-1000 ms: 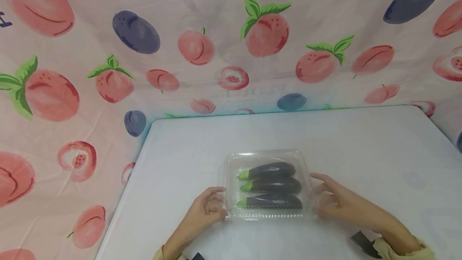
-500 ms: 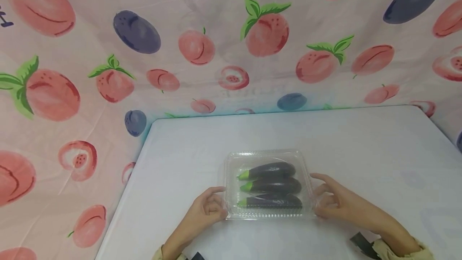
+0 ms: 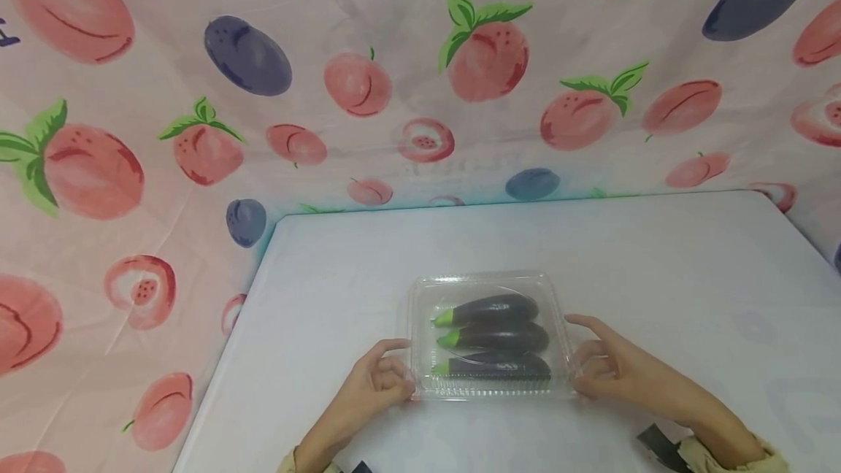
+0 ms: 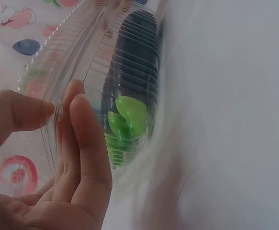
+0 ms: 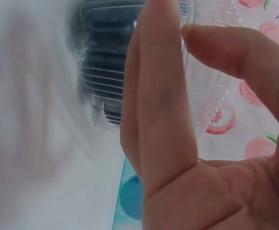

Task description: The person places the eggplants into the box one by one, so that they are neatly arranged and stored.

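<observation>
A clear plastic clamshell box lies lid-down on the white table, with three dark purple eggplants inside, the far eggplant, the middle eggplant and the near eggplant. Their green stem ends point left. My left hand pinches the box's rim at the near left corner, thumb on one side and fingers on the other in the left wrist view. At the near right corner my right hand pinches the rim the same way, its index finger stretched along the side. The ribbed wall shows beside the right fingers.
The white tabletop spreads around the box. Behind and left of it hangs a pink cloth printed with peaches and blue fruit. Dark straps show near the beige sleeves.
My right thumb and lower fingers, blurred a second ago, are now steady at the rim. The box, the eggplants and my left hand stay in place.
</observation>
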A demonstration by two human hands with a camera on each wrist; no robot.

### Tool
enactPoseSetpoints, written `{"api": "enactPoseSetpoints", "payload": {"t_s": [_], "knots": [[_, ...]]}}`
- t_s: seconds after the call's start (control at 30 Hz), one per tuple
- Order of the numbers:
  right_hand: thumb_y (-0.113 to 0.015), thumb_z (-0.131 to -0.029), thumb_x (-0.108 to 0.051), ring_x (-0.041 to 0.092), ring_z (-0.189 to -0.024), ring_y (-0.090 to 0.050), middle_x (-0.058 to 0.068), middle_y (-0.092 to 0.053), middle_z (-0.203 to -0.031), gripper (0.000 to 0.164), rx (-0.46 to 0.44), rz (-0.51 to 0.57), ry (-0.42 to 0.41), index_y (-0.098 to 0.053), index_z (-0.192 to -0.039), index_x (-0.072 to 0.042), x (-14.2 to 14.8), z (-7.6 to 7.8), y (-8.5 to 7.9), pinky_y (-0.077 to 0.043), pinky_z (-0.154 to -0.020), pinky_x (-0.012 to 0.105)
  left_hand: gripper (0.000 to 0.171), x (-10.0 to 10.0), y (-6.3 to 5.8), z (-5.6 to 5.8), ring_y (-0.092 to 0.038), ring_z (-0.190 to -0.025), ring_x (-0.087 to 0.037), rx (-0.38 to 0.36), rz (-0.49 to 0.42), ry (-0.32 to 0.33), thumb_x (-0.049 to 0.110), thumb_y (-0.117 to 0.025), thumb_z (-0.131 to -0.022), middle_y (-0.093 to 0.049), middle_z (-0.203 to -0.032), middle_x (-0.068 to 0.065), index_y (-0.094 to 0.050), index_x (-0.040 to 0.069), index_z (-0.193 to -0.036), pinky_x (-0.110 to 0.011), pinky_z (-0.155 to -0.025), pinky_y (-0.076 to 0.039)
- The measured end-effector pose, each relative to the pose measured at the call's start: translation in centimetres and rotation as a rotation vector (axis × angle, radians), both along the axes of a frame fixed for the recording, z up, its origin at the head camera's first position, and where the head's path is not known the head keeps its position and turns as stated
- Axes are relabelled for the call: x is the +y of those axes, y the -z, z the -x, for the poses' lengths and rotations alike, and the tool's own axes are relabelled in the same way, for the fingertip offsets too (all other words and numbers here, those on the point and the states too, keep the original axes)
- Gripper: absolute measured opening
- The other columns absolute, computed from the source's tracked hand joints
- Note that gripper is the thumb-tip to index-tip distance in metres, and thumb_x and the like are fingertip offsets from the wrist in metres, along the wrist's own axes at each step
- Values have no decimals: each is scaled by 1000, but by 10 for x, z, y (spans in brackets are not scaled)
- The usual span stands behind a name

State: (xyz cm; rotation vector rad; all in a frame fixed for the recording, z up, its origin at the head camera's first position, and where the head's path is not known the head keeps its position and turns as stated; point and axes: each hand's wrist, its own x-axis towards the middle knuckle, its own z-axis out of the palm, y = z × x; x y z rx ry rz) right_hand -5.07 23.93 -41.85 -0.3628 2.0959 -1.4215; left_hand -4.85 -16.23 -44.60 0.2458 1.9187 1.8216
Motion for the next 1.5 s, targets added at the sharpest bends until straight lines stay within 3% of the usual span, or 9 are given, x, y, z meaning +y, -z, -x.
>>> {"api": "enactPoseSetpoints", "payload": {"t_s": [0.57, 0.73, 1.5], "knots": [[-69, -93, -14, 15, -80, -64, 13, -57, -107, 88, 15, 7, 2, -6, -154, -1, -1, 0, 0, -54, -74, 23, 63, 3, -3, -2, -69, -77, -13, -13, 16, -20, -8, -61, -88, -62, -88, 1, -35, -3, -144, -28, -74, -59], [-68, -94, -15, 20, -78, -67, 14, -57, -107, 88, 7, 10, -4, -5, -154, -1, -1, 1, -2, -53, -75, 22, 62, 3, -2, -2, -70, -77, -13, -1, 14, -17, -7, -61, -88, -63, -88, -1, -35, -3, -144, -28, -74, -59], [-69, -94, -19, 19, -85, -67, 14, -57, -104, 88, 13, -16, 6, -7, -155, -4, -2, 1, -5, -55, -73, 25, 64, 3, -2, -1, -69, -75, -15, -27, 46, -44, -4, -67, -83, -65, -90, -7, -38, -2, -141, -29, -73, -60]]}}
